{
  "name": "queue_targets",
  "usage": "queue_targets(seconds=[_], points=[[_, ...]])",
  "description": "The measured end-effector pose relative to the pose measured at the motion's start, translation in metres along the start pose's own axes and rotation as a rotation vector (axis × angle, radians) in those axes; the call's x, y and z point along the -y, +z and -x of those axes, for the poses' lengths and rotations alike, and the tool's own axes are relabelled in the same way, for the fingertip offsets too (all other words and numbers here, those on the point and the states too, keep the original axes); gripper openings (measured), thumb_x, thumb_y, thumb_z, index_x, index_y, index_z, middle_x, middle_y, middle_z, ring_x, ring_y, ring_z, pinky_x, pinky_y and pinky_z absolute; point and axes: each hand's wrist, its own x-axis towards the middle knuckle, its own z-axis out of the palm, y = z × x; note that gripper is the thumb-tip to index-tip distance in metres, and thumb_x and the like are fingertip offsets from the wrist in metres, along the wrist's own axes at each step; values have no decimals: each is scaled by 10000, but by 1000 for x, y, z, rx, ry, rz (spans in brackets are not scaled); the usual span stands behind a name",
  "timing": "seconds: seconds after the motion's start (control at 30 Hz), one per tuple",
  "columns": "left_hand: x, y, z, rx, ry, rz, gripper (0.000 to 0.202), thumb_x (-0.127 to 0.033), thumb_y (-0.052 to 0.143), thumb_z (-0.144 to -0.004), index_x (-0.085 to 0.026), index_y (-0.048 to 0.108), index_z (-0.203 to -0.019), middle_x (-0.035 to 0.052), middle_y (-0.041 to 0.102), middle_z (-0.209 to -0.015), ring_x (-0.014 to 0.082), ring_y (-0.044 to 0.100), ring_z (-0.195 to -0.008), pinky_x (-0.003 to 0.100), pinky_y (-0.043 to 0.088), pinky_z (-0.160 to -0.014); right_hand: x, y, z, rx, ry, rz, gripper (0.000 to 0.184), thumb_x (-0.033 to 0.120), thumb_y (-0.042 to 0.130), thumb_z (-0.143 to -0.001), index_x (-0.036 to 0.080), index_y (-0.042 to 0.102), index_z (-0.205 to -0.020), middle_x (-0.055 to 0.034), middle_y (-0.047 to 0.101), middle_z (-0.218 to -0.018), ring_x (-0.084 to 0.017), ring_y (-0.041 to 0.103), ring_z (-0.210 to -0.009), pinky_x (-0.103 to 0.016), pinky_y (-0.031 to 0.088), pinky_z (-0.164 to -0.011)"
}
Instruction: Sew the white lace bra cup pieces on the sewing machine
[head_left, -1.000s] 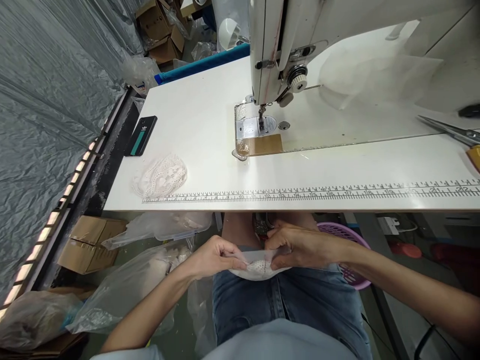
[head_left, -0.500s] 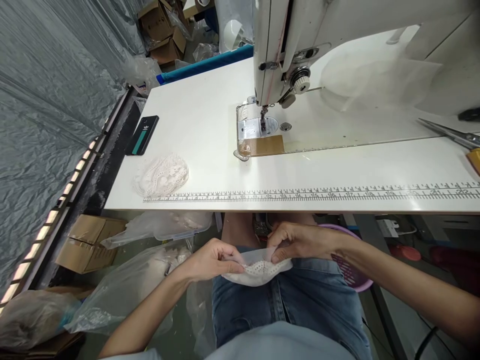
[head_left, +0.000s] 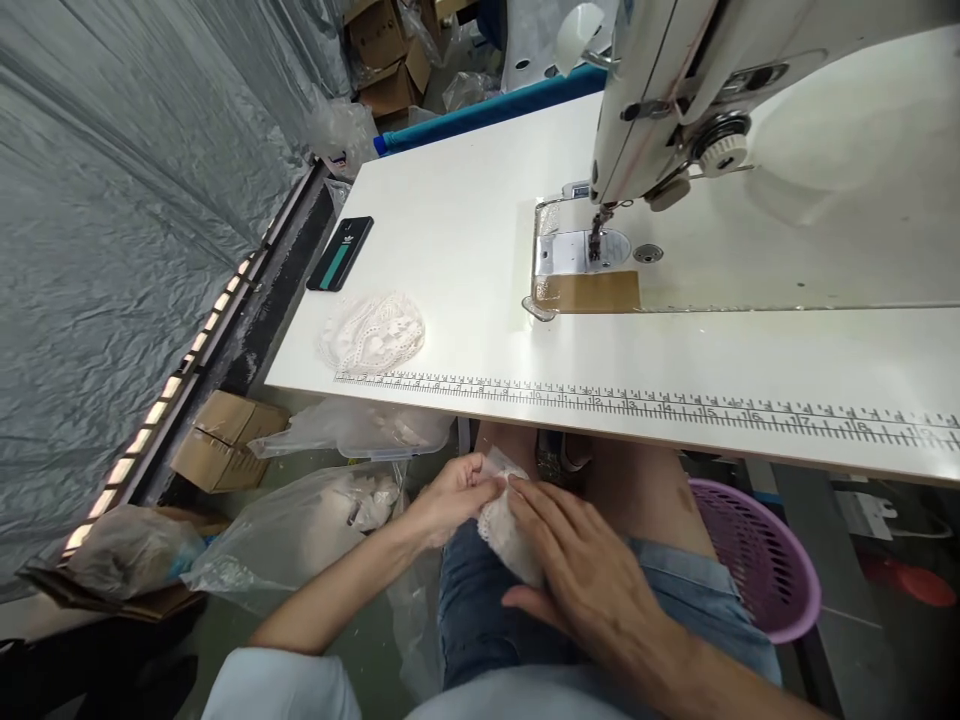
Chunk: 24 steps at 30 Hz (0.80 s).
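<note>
Below the table edge, over my lap in blue jeans, both hands work a small white lace piece (head_left: 501, 525). My left hand (head_left: 450, 497) pinches its upper left corner with closed fingers. My right hand (head_left: 581, 570) lies over the piece with fingers stretched flat, pressing it against my thigh. Most of the lace is hidden under the right hand. A pile of similar white lace pieces (head_left: 371, 333) rests on the white sewing table (head_left: 465, 230) near its front left corner.
A white sewing machine (head_left: 675, 90) stands at the back right, its needle over a metal plate (head_left: 577, 255). A dark phone (head_left: 339, 267) lies at the table's left. A ruler strip (head_left: 645, 403) runs along the front edge. Plastic bags (head_left: 300, 530), cardboard boxes and a purple basket (head_left: 750, 555) sit below.
The view has swung left. My hands moved left on my lap; the right hand went from pinching the lace to lying flat on it, and the lace piece now stands more upright.
</note>
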Motion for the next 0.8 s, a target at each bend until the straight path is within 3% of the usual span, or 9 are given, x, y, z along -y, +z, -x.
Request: queue_targets(seconds=[0.1, 0.17, 0.23, 0.3, 0.37, 0.5, 0.57, 0.67, 0.8], points=[[2, 6, -10, -139, -27, 185, 259, -239, 752, -633, -130, 528, -702, -35, 551, -595, 61, 508, -503, 170, 401, -495, 8, 29, -7, -98, 65, 57, 440, 282, 468, -903, 26, 483, -1261, -213, 536, -1264, -328, 502, -1147, -454, 453, -909], [0, 4, -11, -180, -30, 237, 212, -210, 717, -679, -136, 528, -739, -23, 571, -629, 74, 547, -540, 193, 460, -554, -2, 38, -16, -128, 4, 8, 373, 109, 403, -899, 35, 496, -1252, -201, 569, -1230, -287, 521, -1146, -428, 436, -948], [-1, -2, -6, -163, -41, 243, 206, -222, 704, -714, -134, 524, -761, 4, 598, -670, 97, 590, -602, 230, 505, -635, -18, 36, -22, -77, -86, -169, 396, 48, 338, -899, 79, 510, -1254, -169, 594, -1211, -244, 545, -1131, -398, 441, -952], [-1, -11, 2, -47, -73, 153, 241, -318, 672, -766, -126, 534, -812, 63, 638, -786, 154, 636, -728, 293, 530, -702, -34, 27, -24, 43, -55, -451, 384, 93, 324, -919, 138, 546, -1229, -120, 632, -1164, -213, 593, -1060, -351, 477, -899], [3, -20, 10, 33, -30, -81, 327, -441, 595, -811, -125, 535, -871, 104, 641, -861, 211, 641, -825, 334, 532, -706, -45, 16, -21, 181, 134, -753, 322, 207, 369, -934, 165, 618, -1134, -75, 689, -1027, -195, 645, -916, -291, 513, -782], [7, -29, 17, -112, 316, -570, 418, -443, 615, -788, -177, 514, -1094, 104, 589, -1032, 216, 577, -954, 325, 480, -790, -54, 3, -11, 365, 557, -1215, 354, 446, 540, -853, 140, 688, -952, -53, 696, -843, -194, 634, -769, -254, 484, -653], [4, -27, 18, 23, 384, -672, 514, -378, 676, -741, -236, 497, -1201, 87, 531, -1170, 214, 525, -1045, 308, 441, -854, -55, 1, -6, 400, 664, -1352, 384, 485, 599, -802, 133, 689, -928, -49, 685, -815, -178, 611, -738, -248, 460, -642], [-1, -18, 17, 307, 292, -636, 352, -333, 666, -745, -206, 613, -1069, 50, 608, -1006, 180, 559, -911, 253, 437, -765, -58, -3, 2, 427, 729, -1441, 384, 487, 644, -771, 128, 689, -901, -41, 664, -783, -151, 574, -705, -237, 427, -631], [-2, -10, 17, 281, 172, -519, 207, -337, 652, -752, -131, 665, -767, 20, 609, -726, 122, 525, -673, 205, 392, -613, -58, -10, 4, 515, 719, -1448, 371, 457, 680, -750, 136, 688, -938, -43, 656, -827, -145, 558, -725, -238, 416, -640]])
